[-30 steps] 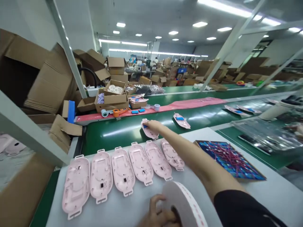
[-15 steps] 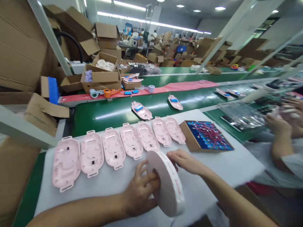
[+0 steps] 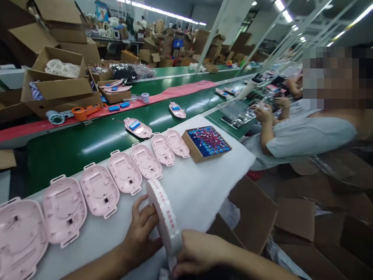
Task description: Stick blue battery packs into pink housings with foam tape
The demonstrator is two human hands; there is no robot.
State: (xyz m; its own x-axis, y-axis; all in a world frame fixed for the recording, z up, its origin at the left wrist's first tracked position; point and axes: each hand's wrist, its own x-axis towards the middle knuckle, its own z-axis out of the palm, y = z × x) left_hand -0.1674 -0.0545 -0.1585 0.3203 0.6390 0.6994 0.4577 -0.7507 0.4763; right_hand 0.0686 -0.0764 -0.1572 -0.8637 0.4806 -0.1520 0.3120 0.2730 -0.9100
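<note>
A wide white roll of tape (image 3: 164, 214) with red print on its edge stands upright above the white-covered table. My left hand (image 3: 142, 227) grips it from the left, its fingers reaching into the core. At the roll's lower right edge, my right hand (image 3: 201, 249) is closed on the tape strip that hangs down; its fingertips are partly hidden. Beyond the hands, several pink plastic shells (image 3: 125, 171) lie in a slanting row, hollow side up. A cardboard box (image 3: 201, 155) of blue battery packs with red wires sits at the row's right end.
Behind the table runs a green conveyor belt (image 3: 96, 144), carrying pink shells with blue packs (image 3: 136, 127). Tape dispensers (image 3: 81, 112) and open boxes (image 3: 58, 91) line the far side. To the right sits a co-worker (image 3: 309, 132); open cartons (image 3: 253, 210) stand below the table edge.
The view has swung to the right, showing the co-worker and floor cartons. My right hand has moved from the roll's upper edge down to its lower edge. My left hand keeps the roll.
</note>
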